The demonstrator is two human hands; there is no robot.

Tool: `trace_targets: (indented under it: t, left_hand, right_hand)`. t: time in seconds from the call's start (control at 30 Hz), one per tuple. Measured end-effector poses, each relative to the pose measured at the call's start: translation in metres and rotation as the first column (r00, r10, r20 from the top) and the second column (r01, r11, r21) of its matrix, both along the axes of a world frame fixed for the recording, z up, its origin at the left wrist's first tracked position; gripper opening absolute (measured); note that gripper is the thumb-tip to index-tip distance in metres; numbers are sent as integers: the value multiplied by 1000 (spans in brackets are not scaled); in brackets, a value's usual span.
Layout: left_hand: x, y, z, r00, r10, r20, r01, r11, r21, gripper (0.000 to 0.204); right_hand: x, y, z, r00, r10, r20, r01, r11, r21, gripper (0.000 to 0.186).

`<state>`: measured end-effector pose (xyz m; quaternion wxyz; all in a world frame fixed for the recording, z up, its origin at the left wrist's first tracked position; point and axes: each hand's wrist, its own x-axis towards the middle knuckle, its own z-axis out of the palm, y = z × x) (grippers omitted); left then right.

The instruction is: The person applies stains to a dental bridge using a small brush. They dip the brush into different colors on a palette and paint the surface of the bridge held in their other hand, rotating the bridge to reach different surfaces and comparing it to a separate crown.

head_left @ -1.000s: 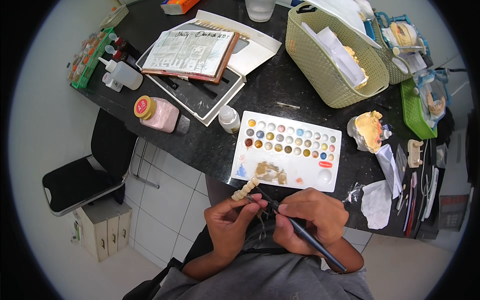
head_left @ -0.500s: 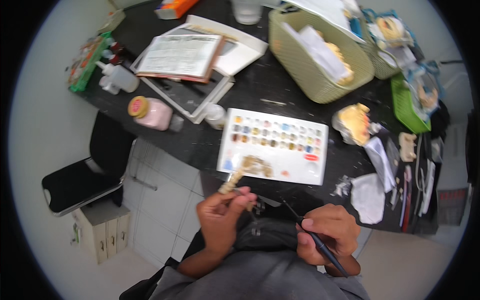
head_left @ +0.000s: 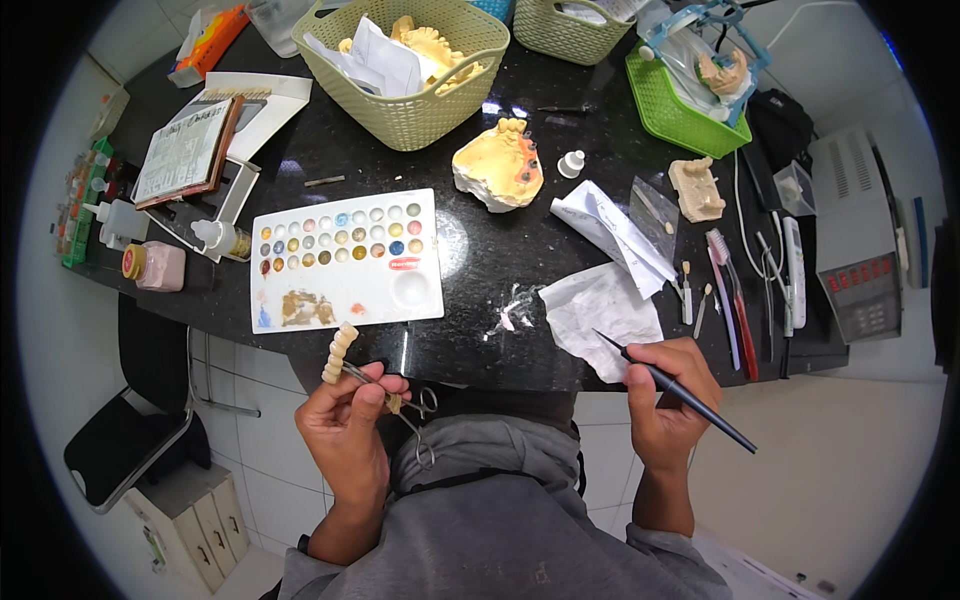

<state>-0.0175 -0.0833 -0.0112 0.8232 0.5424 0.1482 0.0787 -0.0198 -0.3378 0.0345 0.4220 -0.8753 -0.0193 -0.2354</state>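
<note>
My left hand [head_left: 345, 430] is closed on metal forceps [head_left: 422, 420], which carry a row of cream tooth crowns [head_left: 338, 355] just beyond the fingertips. In my right hand [head_left: 668, 410] is a long dark fine-tipped brush [head_left: 705, 405], its point over a crumpled white tissue [head_left: 585, 305] at the desk's front. A white palette [head_left: 350, 285] with colored wells and brown smears lies left of the tissue. Behind them a yellow-and-white dental cast [head_left: 485, 170] rests beside a small white bottle [head_left: 571, 164].
Baskets with casts and papers [head_left: 400, 115] stand at the back, a green basket [head_left: 685, 128] at back right. Toothbrushes [head_left: 738, 310] and tools lie right, near a grey device [head_left: 860, 280]. A pink-filled jar [head_left: 158, 270] and notebook [head_left: 182, 158] are left. A black chair [head_left: 110, 450] stands below.
My hands have moved apart, the brush going rightward from the crowns to over the tissue. The view has turned rightward, so the palette and desk items appear further left.
</note>
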Motion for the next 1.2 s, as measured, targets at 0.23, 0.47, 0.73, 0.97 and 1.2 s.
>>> trace_targets:
  t: [0.23,0.47,0.73,0.97,1.2]
  left_hand:
    - [-2,8,5,999,-50,-21,48,997,-53,17]
    - [-2,37,1,998,-20,-55,13,992,-128,20]
    - [4,68,-9,994,-94,-47,81,970,-230,21]
    - [7,82,-6,983,-184,-27,166,935,-314,22]
    - [8,83,-16,979,-203,3,199,956,-214,25]
  right_hand:
    - [-15,-6,-10,992,-85,95,76,993,94,18]
    - [46,62,37,979,206,-3,-189,903,386,28]
    - [148,152,47,777,555,-299,-409,805,430,10]
    - [180,179,31,690,672,-267,-600,738,308,3]
    - [180,178,21,674,690,-264,-612,721,325,3]
